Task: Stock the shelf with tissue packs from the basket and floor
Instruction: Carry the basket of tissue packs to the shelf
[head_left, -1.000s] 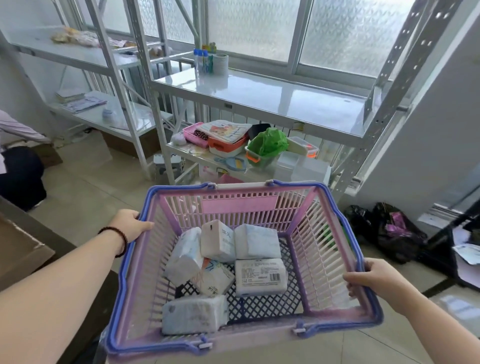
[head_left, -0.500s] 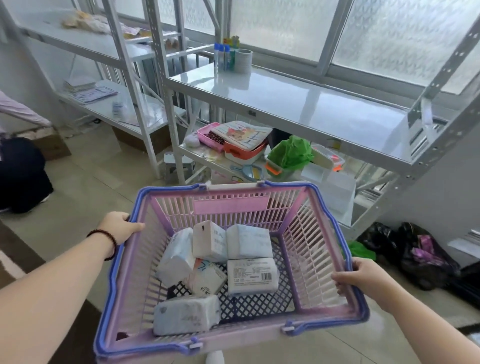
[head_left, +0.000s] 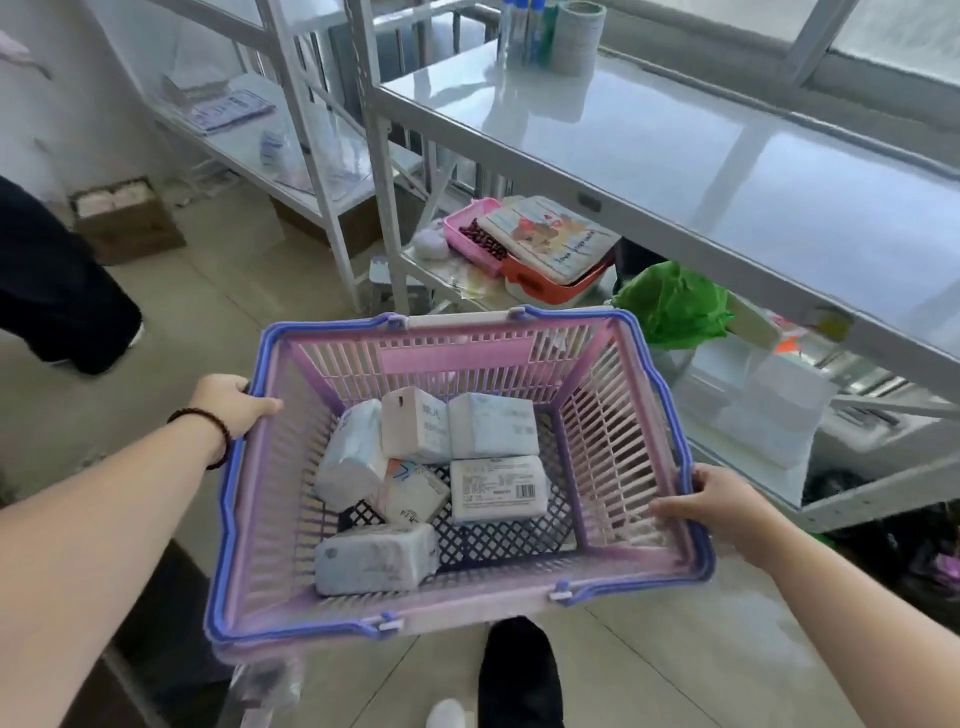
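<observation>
Both hands — left hand (head_left: 236, 402) and right hand (head_left: 709, 501) — are gripping the basket (head_left: 613, 452) rim near the shelf (head_left: 701, 150), six tissue packs (head_left: 498, 488) lying inside — tipping it might be spilling them.

I am seeing the basket (head_left: 613, 431) sitting between my two hands, the left hand (head_left: 228, 402) gripping its left rim and the right hand (head_left: 711, 501) gripping its right rim. Six tissue packs (head_left: 496, 488) are lying in its bottom, crowding toward the left. The shelf (head_left: 675, 140) is standing beyond it, to the right.
</observation>
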